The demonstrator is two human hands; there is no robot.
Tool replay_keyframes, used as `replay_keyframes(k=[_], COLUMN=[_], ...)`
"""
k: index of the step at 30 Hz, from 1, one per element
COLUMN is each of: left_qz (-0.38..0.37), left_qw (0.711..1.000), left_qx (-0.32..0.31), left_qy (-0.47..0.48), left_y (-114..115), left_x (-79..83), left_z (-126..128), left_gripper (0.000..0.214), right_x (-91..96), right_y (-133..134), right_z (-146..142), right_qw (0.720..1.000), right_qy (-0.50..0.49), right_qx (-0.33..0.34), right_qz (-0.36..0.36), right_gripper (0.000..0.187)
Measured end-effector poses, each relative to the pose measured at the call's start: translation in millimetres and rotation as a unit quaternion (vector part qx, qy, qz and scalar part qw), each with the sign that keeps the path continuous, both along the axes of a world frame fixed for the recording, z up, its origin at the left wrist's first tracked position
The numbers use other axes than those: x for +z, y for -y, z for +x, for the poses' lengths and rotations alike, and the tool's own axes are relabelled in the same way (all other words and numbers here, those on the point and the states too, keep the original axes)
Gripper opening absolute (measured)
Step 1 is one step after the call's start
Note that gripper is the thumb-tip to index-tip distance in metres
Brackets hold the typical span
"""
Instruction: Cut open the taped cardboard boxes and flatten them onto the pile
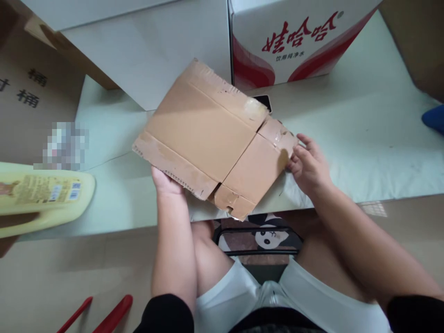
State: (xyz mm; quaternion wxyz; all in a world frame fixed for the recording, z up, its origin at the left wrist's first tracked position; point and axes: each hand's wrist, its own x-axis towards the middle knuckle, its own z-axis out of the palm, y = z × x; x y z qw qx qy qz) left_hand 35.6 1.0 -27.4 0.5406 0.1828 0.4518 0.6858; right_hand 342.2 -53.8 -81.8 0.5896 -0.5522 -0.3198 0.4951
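Head view: a flattened cardboard box (204, 134) is held up, tilted, over the near edge of the pale table (364, 138), roughly at the middle of that edge. Its lowest corner hangs just past the edge, and its far end rises toward the boxes at the back. The brown board shows fold lines, torn flaps and a patch of clear tape at its right corner.

The left hand (165, 181) comes up under the near left edge of the board. Its fingers are hidden beneath the board, so I cannot tell whether its grip is closed or merely supporting. The right hand (310, 167) is at the taped right corner, with its fingers (302, 152) curled and its grip closed on that corner.

Behind the board, along the far edge of the table, stand a white box (145, 55) and a white and red carton (294, 41) with red characters. A dark phone (264, 101) lies just in front of the carton, partly covered by the board. A yellow bottle (41, 199) lies on its side at the near left corner. A large brown carton (24, 101) stands beyond the left end. A blue object (434, 118) shows at the right edge of the table.

Below the table edge, between the person's knees, is a stool with a panda print (265, 238). Two red handles (111, 317) show at the bottom left.
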Motion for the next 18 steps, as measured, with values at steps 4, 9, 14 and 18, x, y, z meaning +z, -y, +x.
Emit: replay_keyframes(k=[4,9,14,18], left_qz=[0.052,0.104,0.030,0.003], left_qw=[0.998,0.988,0.996,0.994], left_qx=[-0.041,-0.107,-0.077,-0.094], left_qy=[0.024,0.025,0.020,0.060], left_y=[1.4,9.8,5.5,1.4], left_x=[2.7,3.3,-7.3,-11.0], left_z=[-7.7,-18.3,-25.6,-26.3], left_gripper=[0.050,0.048,0.025,0.021], right_x=[11.6,13.7,15.4,23.0], right_y=[1.5,-2.9,8.6,36.0], right_z=[-14.9,-28.5,-40.4,-58.2], right_qw=[0.994,0.999,0.999,0.983], right_qy=[-0.056,0.002,-0.004,0.002], right_qx=[0.071,-0.025,0.038,0.129], right_qz=[-0.065,-0.034,-0.033,-0.129], right_gripper=[0.050,0.052,0.058,0.062])
